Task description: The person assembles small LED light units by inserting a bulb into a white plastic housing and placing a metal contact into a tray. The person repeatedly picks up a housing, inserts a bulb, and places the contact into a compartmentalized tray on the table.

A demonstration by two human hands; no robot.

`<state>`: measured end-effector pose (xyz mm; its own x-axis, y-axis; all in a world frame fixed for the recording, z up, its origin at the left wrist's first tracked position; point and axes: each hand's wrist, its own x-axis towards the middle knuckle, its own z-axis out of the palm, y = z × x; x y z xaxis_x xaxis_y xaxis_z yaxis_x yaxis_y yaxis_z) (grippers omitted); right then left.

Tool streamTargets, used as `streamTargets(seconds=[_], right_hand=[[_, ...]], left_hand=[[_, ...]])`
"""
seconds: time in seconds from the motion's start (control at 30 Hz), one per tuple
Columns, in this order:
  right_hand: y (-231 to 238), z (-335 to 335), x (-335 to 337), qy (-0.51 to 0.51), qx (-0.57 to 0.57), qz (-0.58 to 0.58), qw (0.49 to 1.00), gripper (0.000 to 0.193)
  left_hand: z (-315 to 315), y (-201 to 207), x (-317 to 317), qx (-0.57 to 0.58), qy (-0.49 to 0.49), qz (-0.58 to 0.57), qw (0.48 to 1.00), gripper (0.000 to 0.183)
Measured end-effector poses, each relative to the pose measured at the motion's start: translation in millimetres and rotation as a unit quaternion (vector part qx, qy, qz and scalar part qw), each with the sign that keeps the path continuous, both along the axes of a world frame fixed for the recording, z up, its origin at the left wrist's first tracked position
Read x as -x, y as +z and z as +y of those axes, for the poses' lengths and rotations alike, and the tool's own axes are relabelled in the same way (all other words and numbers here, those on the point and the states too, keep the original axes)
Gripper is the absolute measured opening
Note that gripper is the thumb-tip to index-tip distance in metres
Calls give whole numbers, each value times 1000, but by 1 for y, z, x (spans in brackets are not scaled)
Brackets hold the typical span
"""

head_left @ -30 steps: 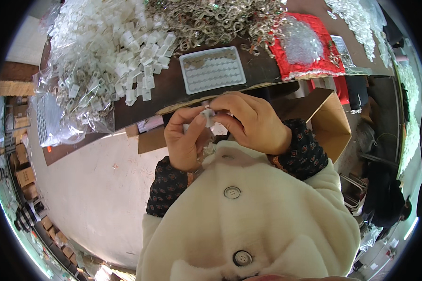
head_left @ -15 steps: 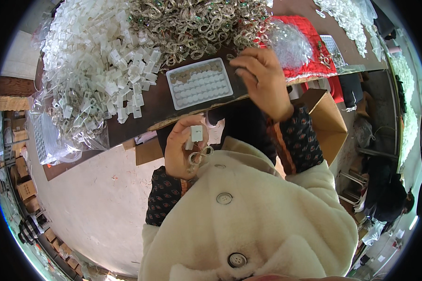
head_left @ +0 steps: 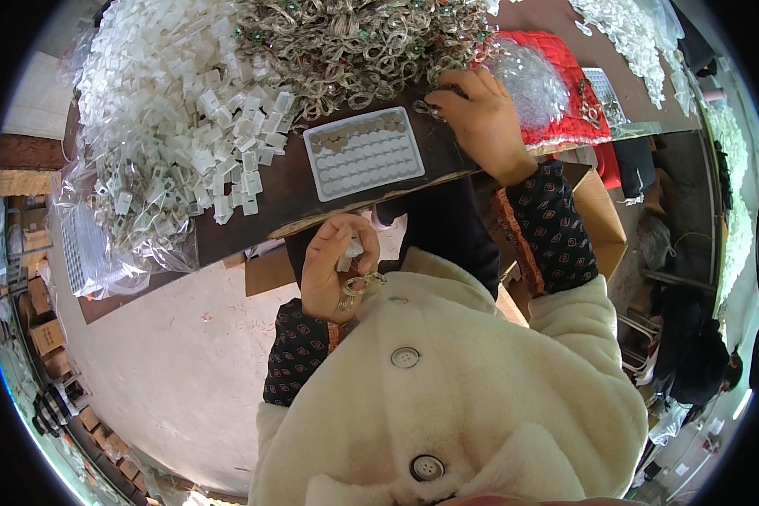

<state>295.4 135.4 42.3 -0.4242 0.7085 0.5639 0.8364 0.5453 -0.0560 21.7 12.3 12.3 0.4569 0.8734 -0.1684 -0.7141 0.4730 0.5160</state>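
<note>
In my left hand [head_left: 333,266], in front of the table edge, a small white plastic case [head_left: 351,251] is gripped between thumb and curled fingers. A loop of thin clear wire [head_left: 363,283] hangs from that hand beside the wrist. My right hand [head_left: 485,122] reaches over the table, right of the white tray [head_left: 318,179]. Its bent fingertips meet a small coil of thin wire [head_left: 422,107] at the near edge of a large heap of wire coils [head_left: 354,51]. The tray has rows of moulded pockets, with small brownish discs in its far rows.
White plastic cases [head_left: 177,101] are heaped at the left, spilling from a clear bag. Clear plastic pieces [head_left: 527,84] lie on a red quilted cloth [head_left: 586,126]. Below the table's right side stands a cardboard box [head_left: 599,211]. Another person [head_left: 691,354] is at the far right.
My right hand has moved slightly right and away from me, its fingers closing at the small wire coil. My left hand has turned the white case, which now shows less of its face.
</note>
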Motion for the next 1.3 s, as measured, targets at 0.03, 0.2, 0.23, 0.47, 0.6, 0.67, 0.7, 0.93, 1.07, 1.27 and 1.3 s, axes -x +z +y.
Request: streamTargets(seconds=[0.03, 0.2, 0.23, 0.47, 0.6, 0.67, 0.7, 0.93, 1.07, 1.27, 1.3], right_hand=[[1, 1, 0, 1, 14, 75, 997, 31], [16, 10, -7, -6, 187, 447, 875, 18], [21, 13, -9, 0, 226, 520, 823, 17], [34, 21, -11, 30, 190, 455, 869, 23], [29, 19, -10, 38, 186, 486, 853, 25], [33, 18, -11, 85, 171, 580, 792, 27], [36, 18, -9, 117, 166, 591, 781, 28], [56, -41, 41, 108, 269, 494, 820, 35], [50, -74, 70, 163, 249, 260, 919, 33], [36, -83, 93, 227, 110, 162, 954, 32], [33, -86, 96, 214, 122, 178, 953, 32]], left_hand=[[0, 1, 0, 5, 1, 3, 1000, 23], [-2, 7, -1, 25, 2, 42, 999, 21], [-2, 9, -2, 30, 1, 46, 999, 20], [-3, 13, -5, 18, 36, 110, 993, 19], [-1, 13, -2, 1, 31, 112, 993, 17], [-2, 14, -2, 1, 30, 109, 994, 16], [-2, 14, -2, 2, 29, 108, 994, 15], [-2, 28, 0, -56, 73, 144, 985, 12], [-2, 38, 4, -54, 113, 181, 976, 18], [-3, 35, 10, -22, 119, 174, 977, 18], [-3, 34, 12, -23, 122, 176, 976, 18]])
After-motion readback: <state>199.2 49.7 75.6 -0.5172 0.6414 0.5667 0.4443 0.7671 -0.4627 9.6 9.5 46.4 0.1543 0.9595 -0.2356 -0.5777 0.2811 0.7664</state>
